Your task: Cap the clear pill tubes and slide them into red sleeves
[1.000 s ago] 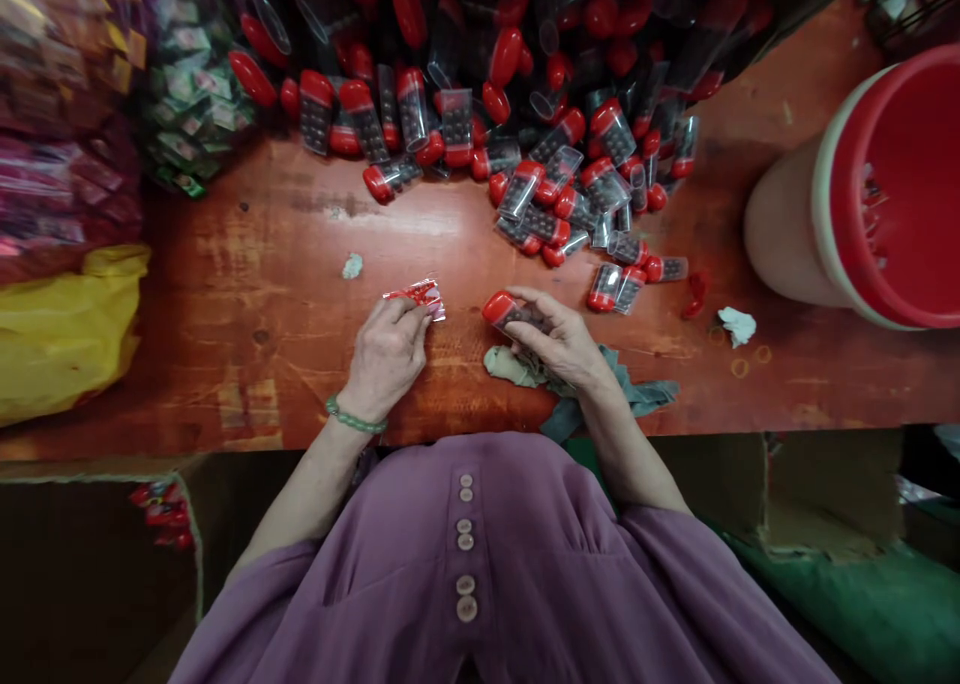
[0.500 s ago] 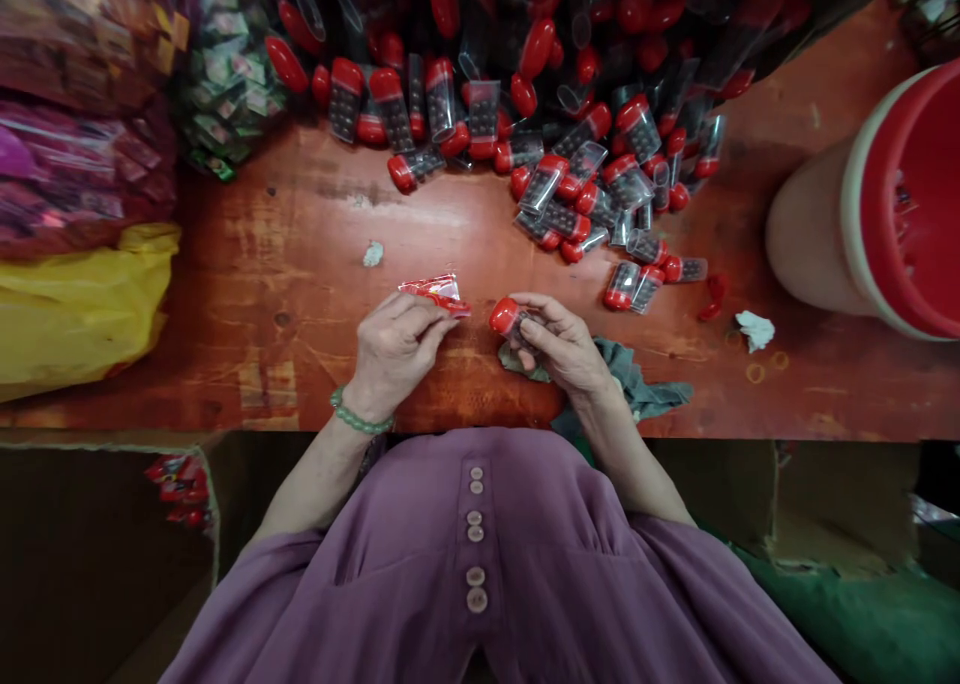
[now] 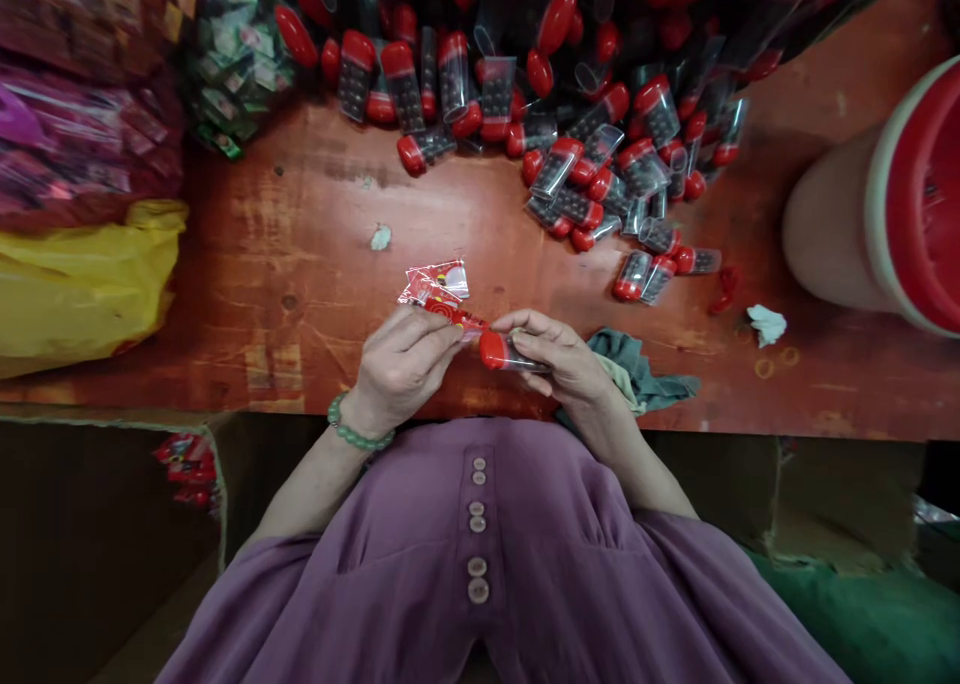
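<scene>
The left hand pinches a small bunch of red-and-white wrappers between thumb and fingers, closed tight on their lower end; the wrappers fan upward above the tabletop. The right hand has its fingers closed around a red-capped clear tube, held level with the cap pointing left, touching the bottom of the wrappers. Both hands meet near the front edge of the worn reddish wooden tabletop. A green bead bracelet circles the left wrist. Under the right hand lies a grey-green rag. At the back a large heap of the same red-capped tubes spreads toward the hands. A yellow plastic bag sits at the left, a bucket with a red inside at the right, and a white paper scrap near it.
</scene>
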{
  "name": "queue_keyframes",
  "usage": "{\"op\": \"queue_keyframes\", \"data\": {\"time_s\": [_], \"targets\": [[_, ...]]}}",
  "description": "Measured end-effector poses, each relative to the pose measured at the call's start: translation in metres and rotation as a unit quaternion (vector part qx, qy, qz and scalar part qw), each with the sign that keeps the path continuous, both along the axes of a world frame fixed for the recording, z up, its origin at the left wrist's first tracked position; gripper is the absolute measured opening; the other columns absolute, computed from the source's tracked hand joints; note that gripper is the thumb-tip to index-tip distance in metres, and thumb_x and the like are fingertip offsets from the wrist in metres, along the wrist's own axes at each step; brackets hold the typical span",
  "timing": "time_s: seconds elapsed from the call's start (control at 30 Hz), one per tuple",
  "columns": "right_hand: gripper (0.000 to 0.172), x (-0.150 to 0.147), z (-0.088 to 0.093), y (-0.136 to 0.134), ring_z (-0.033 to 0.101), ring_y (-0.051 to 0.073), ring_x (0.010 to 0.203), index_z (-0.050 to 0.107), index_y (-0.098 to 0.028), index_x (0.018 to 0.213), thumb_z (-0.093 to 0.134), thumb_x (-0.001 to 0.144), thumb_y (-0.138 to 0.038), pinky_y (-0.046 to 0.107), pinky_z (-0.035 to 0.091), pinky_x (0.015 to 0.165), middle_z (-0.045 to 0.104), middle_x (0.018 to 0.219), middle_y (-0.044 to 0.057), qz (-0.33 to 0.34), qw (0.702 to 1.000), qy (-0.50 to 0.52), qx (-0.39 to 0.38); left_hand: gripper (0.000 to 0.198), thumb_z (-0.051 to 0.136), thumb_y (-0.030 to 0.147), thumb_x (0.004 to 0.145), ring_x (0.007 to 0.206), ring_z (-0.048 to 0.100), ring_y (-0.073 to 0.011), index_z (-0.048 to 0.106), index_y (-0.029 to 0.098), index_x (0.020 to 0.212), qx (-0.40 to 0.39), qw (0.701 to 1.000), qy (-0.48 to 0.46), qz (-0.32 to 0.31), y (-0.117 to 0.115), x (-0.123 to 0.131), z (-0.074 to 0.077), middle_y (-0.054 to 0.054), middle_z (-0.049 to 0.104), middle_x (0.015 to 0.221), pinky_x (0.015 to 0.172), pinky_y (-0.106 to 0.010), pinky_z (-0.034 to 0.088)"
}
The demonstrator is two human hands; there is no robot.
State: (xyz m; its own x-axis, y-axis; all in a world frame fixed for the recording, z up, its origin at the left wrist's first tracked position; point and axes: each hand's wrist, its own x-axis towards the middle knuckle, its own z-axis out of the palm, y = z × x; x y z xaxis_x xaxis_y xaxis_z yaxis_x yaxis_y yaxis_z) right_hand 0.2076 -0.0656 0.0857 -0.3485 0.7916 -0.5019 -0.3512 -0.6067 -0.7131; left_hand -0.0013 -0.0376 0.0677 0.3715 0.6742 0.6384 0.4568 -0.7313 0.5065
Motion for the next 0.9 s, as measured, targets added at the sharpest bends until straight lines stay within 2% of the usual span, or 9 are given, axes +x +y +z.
{"op": "queue_keyframes", "data": {"time_s": [0.2,0.37,0.63,0.9], "targets": [[0.034,0.005,-0.002,0.0,0.028,0.002,0.032,0.061,-0.02,0.11,0.073,0.082,-0.034,0.015,0.018,0.032,0.055,0.053,-0.011,0.011,1.0,0.004,-0.029,0.013,0.071,0.013,0.084,0.075,0.063,-0.0148,0.067,0.019,0.094,0.011,0.998,0.05,-0.026,-0.007,-0.004,0.002,-0.003,0.072,0.082,0.068,-0.028,0.052],[0.029,0.01,-0.005,-0.002,0.026,0.001,0.031,0.065,-0.016,0.107,0.071,0.083,-0.032,0.017,0.016,0.032,0.054,0.05,-0.011,0.04,0.998,0.017,-0.044,0.011,0.069,0.012,0.085,0.076,0.063,-0.0152,0.067,0.017,0.095,-0.005,0.997,0.065,-0.043,-0.007,-0.004,-0.004,-0.005,0.072,0.084,0.069,-0.029,0.053],[0.029,0.008,-0.012,-0.001,0.026,0.002,0.03,0.064,-0.019,0.109,0.07,0.083,-0.03,0.017,0.015,0.033,0.053,0.05,-0.011,0.036,0.996,0.042,-0.077,0.015,0.069,0.013,0.085,0.079,0.062,-0.0148,0.067,0.017,0.099,-0.049,0.995,0.031,-0.081,-0.007,-0.004,-0.009,-0.005,0.071,0.087,0.073,-0.029,0.054],[0.029,0.006,-0.019,0.0,0.024,0.001,0.03,0.069,-0.015,0.102,0.071,0.08,-0.033,0.017,0.012,0.034,0.047,0.044,-0.011,0.047,0.991,0.004,-0.126,0.014,0.061,0.009,0.089,0.078,0.059,-0.015,0.068,0.016,0.099,-0.026,0.99,0.081,-0.109,-0.01,-0.005,-0.011,-0.005,0.071,0.086,0.072,-0.028,0.053]]}}
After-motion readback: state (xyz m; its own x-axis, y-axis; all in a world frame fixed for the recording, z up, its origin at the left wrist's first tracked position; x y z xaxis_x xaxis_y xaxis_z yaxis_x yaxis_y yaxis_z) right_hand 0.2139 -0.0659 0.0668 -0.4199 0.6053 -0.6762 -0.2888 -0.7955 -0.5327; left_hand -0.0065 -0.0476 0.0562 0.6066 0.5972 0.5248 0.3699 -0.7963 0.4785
